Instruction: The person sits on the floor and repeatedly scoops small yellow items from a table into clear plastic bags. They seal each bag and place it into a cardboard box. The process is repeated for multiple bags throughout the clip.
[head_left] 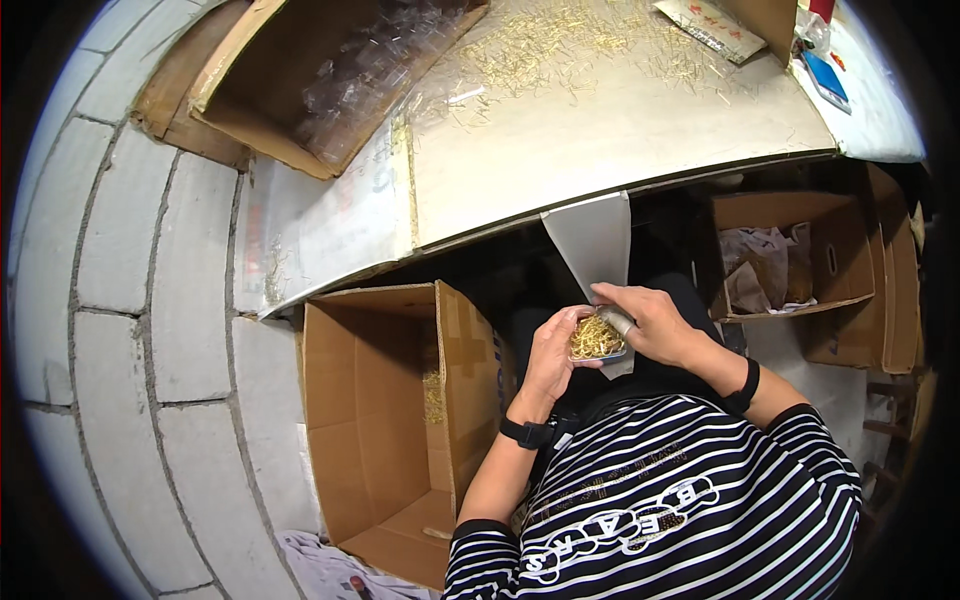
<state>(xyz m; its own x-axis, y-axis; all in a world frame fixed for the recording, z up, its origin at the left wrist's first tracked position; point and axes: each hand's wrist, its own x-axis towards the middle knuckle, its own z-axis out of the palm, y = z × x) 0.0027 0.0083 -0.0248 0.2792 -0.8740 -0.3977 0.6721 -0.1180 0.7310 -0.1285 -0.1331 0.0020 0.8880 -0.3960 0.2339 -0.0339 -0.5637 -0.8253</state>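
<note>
Held over my lap is a small clear plastic box (597, 338), filled with thin gold-coloured wire pieces. Its near left side rests in my left hand (548, 355), which is closed round it. From the right, my right hand (655, 325) reaches over the box's far right edge, fingers together and closed on it; a pale wrap covers one digit lying against the gold pieces. The undersides of the fingers are hidden. Just beyond the box, a white sloping chute-like strip (590, 235) runs down from the table edge toward my lap.
On the table (600, 130) lie many loose gold wire pieces (540, 40), a printed card (710, 30) and a blue phone (826, 82). A carton of clear plastic boxes (365, 75) stands far left. Open cartons flank me at left (375, 400) and right (850, 215).
</note>
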